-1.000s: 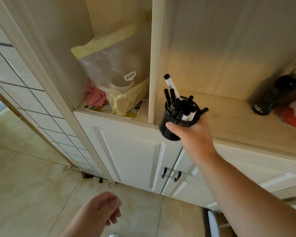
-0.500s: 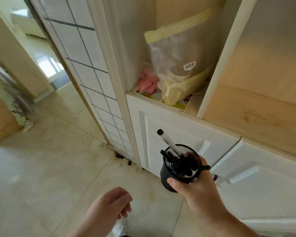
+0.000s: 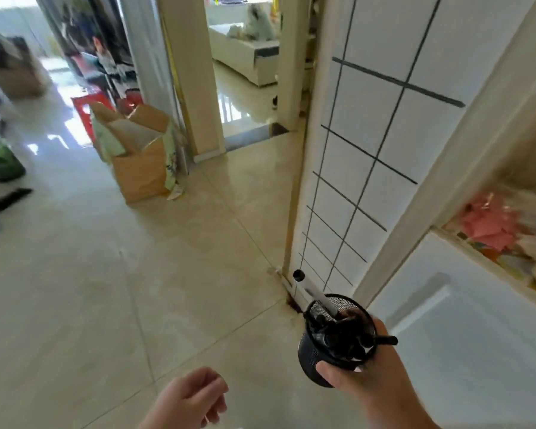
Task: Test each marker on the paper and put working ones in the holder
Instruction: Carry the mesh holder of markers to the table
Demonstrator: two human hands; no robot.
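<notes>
Head view: right hand (image 3: 369,382) is gripping mesh holder (image 3: 331,357) w/ markers (image 3: 344,339) upright, prob. so none spill while carrying. Left hand (image 3: 192,397) is hanging loosely curled, empty, left of holder. No paper visible.

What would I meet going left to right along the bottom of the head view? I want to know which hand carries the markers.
Left hand, loosely curled and holding nothing → black mesh holder full of markers → right hand gripping the holder → white cabinet door.
</notes>
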